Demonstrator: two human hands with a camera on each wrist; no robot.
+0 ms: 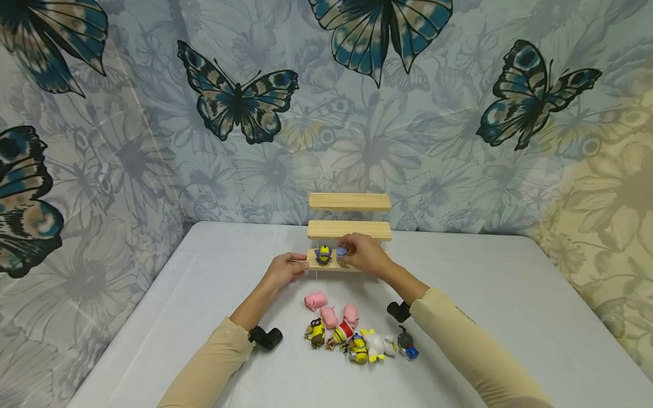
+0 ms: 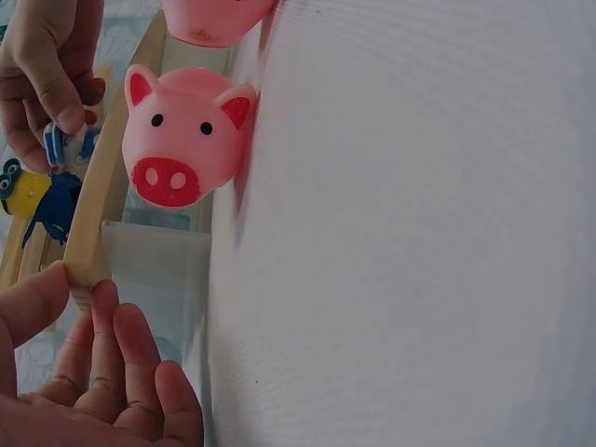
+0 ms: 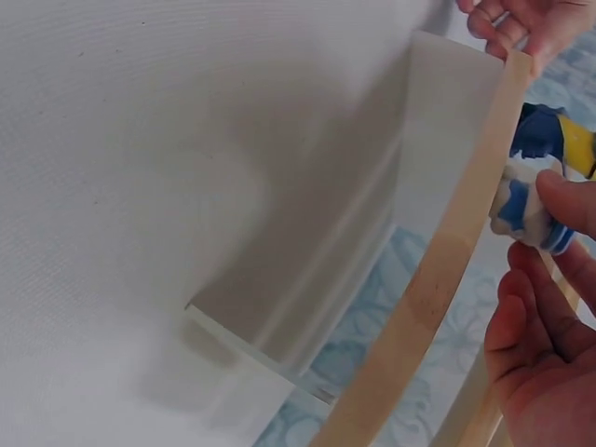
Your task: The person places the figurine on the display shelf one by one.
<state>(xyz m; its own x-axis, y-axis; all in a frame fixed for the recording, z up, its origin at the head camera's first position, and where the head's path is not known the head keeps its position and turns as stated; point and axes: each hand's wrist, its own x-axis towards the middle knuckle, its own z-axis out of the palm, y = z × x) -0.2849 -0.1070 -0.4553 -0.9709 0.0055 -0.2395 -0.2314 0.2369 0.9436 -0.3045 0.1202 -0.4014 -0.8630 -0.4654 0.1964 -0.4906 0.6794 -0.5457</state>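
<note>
Pigs [image 1: 350, 313], three, lay before the three-tier shelf [image 1: 349, 229] my left grip [image 1: 282, 271] pinched; my right grip [image 1: 368, 254] held one blue-and-white figurine [image 3: 513, 207].

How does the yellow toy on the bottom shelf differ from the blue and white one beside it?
The yellow toy has a yellow head and dark blue outfit; the blue and white toy is pale with blue patches. No hand touches the yellow toy, while the right hand pinches the blue and white toy. Both are small figures at the bottom shelf.
</note>
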